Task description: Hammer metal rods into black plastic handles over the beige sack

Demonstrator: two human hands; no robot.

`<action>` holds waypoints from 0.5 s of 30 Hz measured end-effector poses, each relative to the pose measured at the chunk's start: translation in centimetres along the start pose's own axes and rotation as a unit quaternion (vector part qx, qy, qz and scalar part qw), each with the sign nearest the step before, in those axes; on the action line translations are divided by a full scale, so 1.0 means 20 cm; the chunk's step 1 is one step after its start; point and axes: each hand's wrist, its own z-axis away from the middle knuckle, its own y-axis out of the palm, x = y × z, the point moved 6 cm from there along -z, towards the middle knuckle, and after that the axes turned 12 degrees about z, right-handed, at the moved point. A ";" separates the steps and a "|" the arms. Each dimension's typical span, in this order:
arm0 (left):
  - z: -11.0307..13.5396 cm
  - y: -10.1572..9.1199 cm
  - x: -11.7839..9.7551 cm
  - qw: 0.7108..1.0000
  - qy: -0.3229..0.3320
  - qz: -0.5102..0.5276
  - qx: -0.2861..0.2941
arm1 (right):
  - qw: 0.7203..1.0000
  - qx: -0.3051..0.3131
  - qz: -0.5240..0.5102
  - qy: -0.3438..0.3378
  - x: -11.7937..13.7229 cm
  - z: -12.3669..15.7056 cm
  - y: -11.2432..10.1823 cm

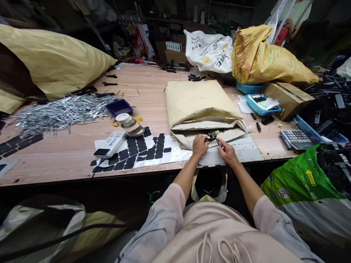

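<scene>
At the table's front edge, my left hand (pixel 200 146) is closed on a small black part (pixel 210 139), its exact kind too small to make out. My right hand (pixel 228 152) pinches a slim grey metal rod (pixel 217 141), whose upper end meets the black part. Just behind both hands lies a large tan sack (pixel 196 96), its mouth gaping towards me. Some dark pieces and a yellow-green bit show at the sack's mouth. Beneath my hands is a flat grey-white sheet (pixel 246 148).
Left on the table are a heap of metal rods (pixel 63 113), a dark blue tray (pixel 120 108), a glass jar (pixel 129 125), a white device (pixel 111 144) and black sticker sheets (pixel 137 146). Rightward are a blue basket (pixel 263 106), a carton (pixel 287 98), a calculator (pixel 296 139) and a green bag (pixel 296 175).
</scene>
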 end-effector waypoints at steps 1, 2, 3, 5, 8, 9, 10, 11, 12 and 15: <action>0.00 0.00 0.00 1.000 -0.002 -0.005 0.004 | 1.000 0.000 0.011 -0.006 0.00 0.00 0.00; 0.00 0.00 -0.01 1.000 -0.003 -0.009 0.008 | 1.000 0.000 0.016 -0.010 0.00 0.00 0.01; 0.00 0.00 -0.01 1.000 -0.004 -0.011 0.011 | 1.000 0.000 0.016 -0.010 -0.01 0.00 0.01; 0.00 0.00 -0.01 1.000 -0.004 -0.010 0.012 | 1.000 0.001 0.004 -0.006 -0.01 -0.01 0.01; 0.00 0.01 0.00 1.000 -0.004 -0.006 0.011 | 1.000 0.003 -0.011 -0.012 0.01 -0.01 0.01; -0.01 0.01 0.01 1.000 -0.007 -0.008 0.011 | 1.000 0.004 -0.008 -0.023 0.03 -0.01 0.02; -0.01 0.01 0.01 1.000 -0.009 -0.011 0.012 | 0.999 0.004 0.000 -0.037 0.04 -0.01 0.02; -0.01 0.02 0.02 1.000 -0.011 -0.014 0.012 | 0.998 0.005 0.010 -0.054 0.05 0.00 0.02; -0.01 0.02 0.02 1.000 -0.012 -0.017 0.013 | 0.997 0.007 0.019 -0.069 0.06 0.00 0.03; -0.01 0.02 0.02 1.000 -0.018 -0.015 0.012 | 0.998 0.016 0.015 -0.064 0.03 0.00 0.05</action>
